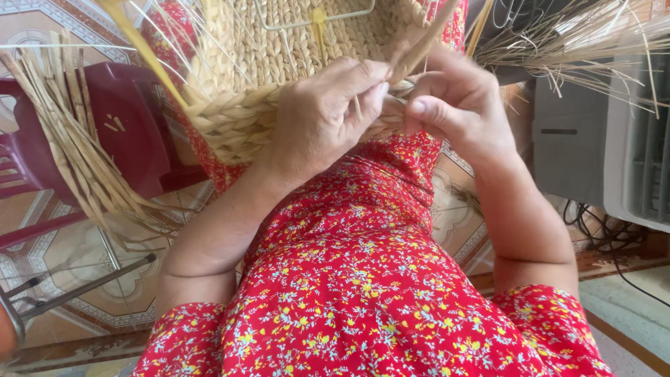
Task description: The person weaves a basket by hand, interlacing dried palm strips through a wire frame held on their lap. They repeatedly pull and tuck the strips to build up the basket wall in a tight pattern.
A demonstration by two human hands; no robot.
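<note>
A half-woven straw basket point(279, 63) rests on my lap over a red flowered dress. A thin wire frame point(307, 22) shows against its weave. My left hand point(321, 119) presses on the braided lower rim, fingers curled over a pale straw strand point(419, 52). My right hand point(457, 105) pinches the same strand close beside the left, thumb forward. Loose strand ends stick out from the basket at the top and left.
A bundle of dry straw point(77, 153) lies across a dark red plastic chair point(132, 132) at left. More straw point(579, 35) fans out at top right above a grey-white appliance point(628, 153) with cables. A metal rod point(84, 286) lies on the patterned floor tiles.
</note>
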